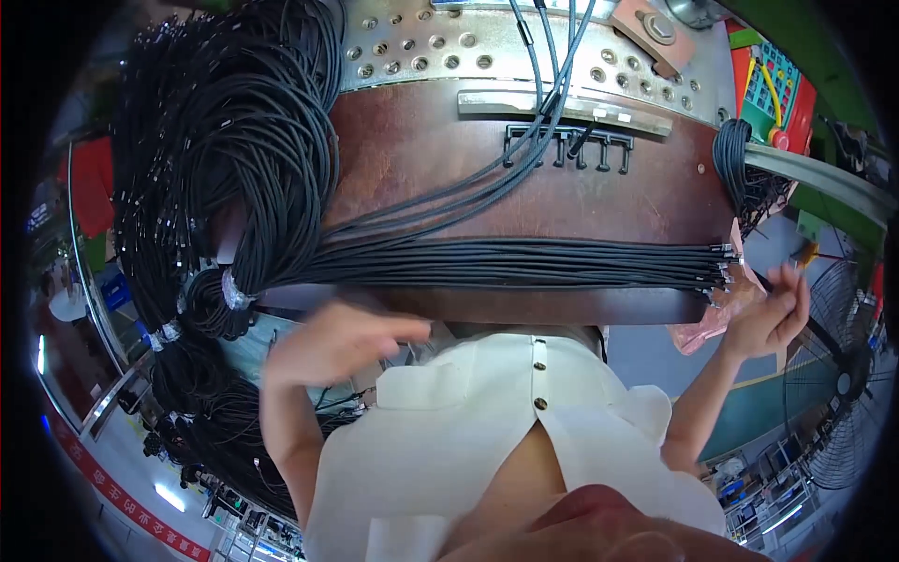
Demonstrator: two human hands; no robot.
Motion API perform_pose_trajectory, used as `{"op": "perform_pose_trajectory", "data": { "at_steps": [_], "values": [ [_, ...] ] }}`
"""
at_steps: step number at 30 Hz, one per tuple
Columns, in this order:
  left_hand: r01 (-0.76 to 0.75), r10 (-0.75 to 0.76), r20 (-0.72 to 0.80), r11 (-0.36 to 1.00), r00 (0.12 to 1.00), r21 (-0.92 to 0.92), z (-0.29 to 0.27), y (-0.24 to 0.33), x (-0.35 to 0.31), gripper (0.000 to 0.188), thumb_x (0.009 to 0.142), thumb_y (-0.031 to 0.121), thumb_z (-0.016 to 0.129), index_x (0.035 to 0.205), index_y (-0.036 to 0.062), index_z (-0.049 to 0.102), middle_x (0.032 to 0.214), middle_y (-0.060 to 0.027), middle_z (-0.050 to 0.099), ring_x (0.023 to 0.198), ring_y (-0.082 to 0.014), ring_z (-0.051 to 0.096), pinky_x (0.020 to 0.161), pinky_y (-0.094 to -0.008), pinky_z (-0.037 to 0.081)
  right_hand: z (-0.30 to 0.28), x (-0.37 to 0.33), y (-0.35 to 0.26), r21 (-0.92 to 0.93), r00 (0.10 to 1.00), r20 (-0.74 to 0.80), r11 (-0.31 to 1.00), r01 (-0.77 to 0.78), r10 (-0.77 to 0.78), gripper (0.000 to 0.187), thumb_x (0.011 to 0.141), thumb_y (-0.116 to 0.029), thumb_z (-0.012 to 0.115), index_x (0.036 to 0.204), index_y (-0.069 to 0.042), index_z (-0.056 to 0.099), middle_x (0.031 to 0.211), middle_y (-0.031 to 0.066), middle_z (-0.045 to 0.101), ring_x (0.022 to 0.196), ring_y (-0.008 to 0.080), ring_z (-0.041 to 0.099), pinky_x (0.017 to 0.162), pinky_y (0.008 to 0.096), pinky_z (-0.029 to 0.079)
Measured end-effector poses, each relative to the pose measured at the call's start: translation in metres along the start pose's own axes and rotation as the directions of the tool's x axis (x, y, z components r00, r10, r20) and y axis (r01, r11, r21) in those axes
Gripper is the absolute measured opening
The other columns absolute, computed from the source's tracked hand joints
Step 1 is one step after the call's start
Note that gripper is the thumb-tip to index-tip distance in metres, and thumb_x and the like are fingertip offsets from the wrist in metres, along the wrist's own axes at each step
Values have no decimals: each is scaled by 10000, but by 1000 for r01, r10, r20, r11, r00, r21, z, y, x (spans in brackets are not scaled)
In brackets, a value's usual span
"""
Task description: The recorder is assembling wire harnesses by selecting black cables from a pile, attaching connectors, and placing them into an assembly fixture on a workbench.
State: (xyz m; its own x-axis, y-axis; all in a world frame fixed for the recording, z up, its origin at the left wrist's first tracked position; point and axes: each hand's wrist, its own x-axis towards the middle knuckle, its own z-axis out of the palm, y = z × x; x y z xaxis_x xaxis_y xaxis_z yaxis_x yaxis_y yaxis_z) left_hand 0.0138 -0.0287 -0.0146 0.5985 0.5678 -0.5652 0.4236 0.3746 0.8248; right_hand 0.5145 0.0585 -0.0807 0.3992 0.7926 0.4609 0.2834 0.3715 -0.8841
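A long bundle of dark cables (487,264) lies across the brown work surface, with metal-tipped ends (723,267) at the right edge. My left hand (342,345) hangs in front of the table's near edge, below the bundle. Motion blurs it, but its fingers stretch out to the right and nothing shows in them. My right hand (770,317) is raised just beyond the cable ends, apart from them. Its fingers are loosely bent and apart, with no object visible in them. At the left a thick heap of coiled black cables (272,159) is bound with clear wrap (234,290).
A perforated metal plate (421,42) runs along the back. Before it are a metal bar (562,110) and a black pegged holder (571,148), with several cables crossing them. More coiled cables (732,155) hang at the right rail. A fan (843,384) stands at the right.
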Motion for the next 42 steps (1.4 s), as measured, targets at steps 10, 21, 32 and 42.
{"op": "perform_pose_trajectory", "data": {
  "at_steps": [10, 21, 32, 42],
  "values": [
    [555, 87, -709, 560, 700, 616, 92, -205, 41, 260, 897, 131, 505, 1118, 31, 600, 1144, -121, 613, 1070, -270, 554, 932, -372, 445, -40, -159, 93, -817, 729, 511, 522, 247, 456, 281, 798, -70, 654, 1066, -5, 604, 1041, 146, 621, 1014, 310, 569, 884, 406, 447],
    [557, -83, -681, 651, 728, 516, 71, -184, 53, 283, 918, 240, 504, 1085, 43, 618, 1132, -175, 609, 1043, -314, 563, 913, -396, 443, -4, -137, 59, -732, 778, 540, 636, 245, 322, 179, 735, 49, 627, 910, 17, 645, 907, 178, 659, 859, 370, 610, 748, 427, 477],
    [505, 123, -765, 683, 632, 527, 80, -126, 44, 243, 909, 220, 519, 906, 15, 649, 885, -189, 645, 818, -342, 597, 777, -403, 483, 7, -113, 14, -814, 738, 511, 524, 250, 442, 152, 803, -56, 641, 928, 31, 642, 929, 199, 663, 876, 383, 629, 770, 429, 501],
    [-480, 624, -238, 748, 744, 459, 91, 51, 87, 479, 879, 228, 632, 1303, 46, 506, 1320, -141, 543, 1174, -312, 548, 948, -364, 461, 145, 2, -64, -169, 508, 860, 915, 366, -44, 353, 840, -314, 679, 1066, -49, 623, 1076, 115, 627, 921, 309, 608, 750, 402, 506]
  ]
}}
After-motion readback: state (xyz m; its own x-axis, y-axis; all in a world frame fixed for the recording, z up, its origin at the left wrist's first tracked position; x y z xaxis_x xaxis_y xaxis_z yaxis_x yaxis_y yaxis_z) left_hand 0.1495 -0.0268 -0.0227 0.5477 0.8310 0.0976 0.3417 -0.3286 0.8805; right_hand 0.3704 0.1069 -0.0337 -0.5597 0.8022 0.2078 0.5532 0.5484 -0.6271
